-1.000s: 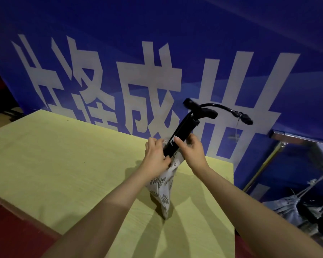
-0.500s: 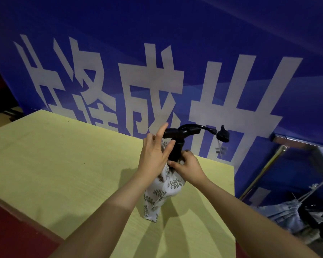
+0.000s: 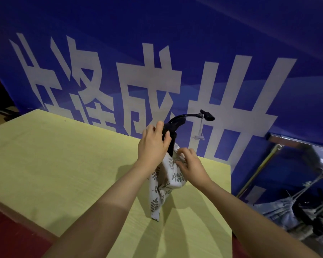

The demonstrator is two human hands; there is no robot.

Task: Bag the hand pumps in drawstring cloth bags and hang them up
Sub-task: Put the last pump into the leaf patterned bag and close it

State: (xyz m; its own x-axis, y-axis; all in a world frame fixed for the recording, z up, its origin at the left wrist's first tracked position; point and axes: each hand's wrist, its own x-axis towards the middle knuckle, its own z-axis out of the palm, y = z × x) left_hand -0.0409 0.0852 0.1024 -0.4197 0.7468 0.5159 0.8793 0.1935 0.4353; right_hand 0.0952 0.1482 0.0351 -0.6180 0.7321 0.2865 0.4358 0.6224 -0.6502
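I see black hand pump [image 3: 171, 140] upright in leaf-print cloth bag [image 3: 163, 185] on table [image 3: 63, 164], left hand [image 3: 152, 146] gripping pump top, right hand [image 3: 189, 164] pinching bag mouth beside it

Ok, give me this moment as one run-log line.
step: bagging | hand pump: upright, lower part in cloth bag on table | left hand: on pump top | right hand: pinching bag mouth | hung: no

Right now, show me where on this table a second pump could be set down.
The wide stretch of yellow table left of the left hand, running to the banner behind it, is bare. So is the near strip between the forearms. It is crowded only at the far right, where both hands, the right hand included, work the black pump into the leaf-print bag.
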